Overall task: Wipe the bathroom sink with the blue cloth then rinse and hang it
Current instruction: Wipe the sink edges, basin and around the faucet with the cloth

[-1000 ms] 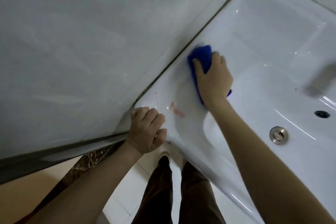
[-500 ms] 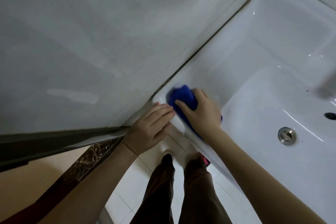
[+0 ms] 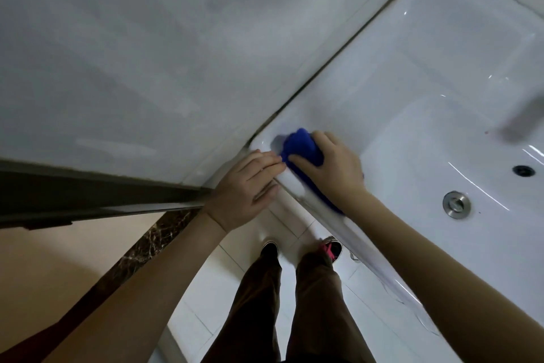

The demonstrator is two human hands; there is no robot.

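Note:
The white bathroom sink point(image 3: 412, 91) fills the right side of the view. A bunched blue cloth point(image 3: 300, 147) lies pressed on the sink's near left corner. My right hand point(image 3: 332, 168) covers the cloth and grips it, with most of the cloth hidden under the palm. My left hand point(image 3: 247, 189) rests flat on the corner edge beside it, fingers extended and touching the cloth's left side, holding nothing.
A steel drain plug point(image 3: 456, 204) and a dark overflow hole point(image 3: 523, 170) sit in the basin at right. The blurred faucet point(image 3: 527, 115) hangs at the right edge. A grey tiled wall point(image 3: 147, 53) runs along the sink's left. My legs and shoes point(image 3: 269, 249) stand on the white floor below.
My right hand has slid the cloth from further up the rim down to the near left corner. My left hand has opened from a fist and lies flat beside the cloth.

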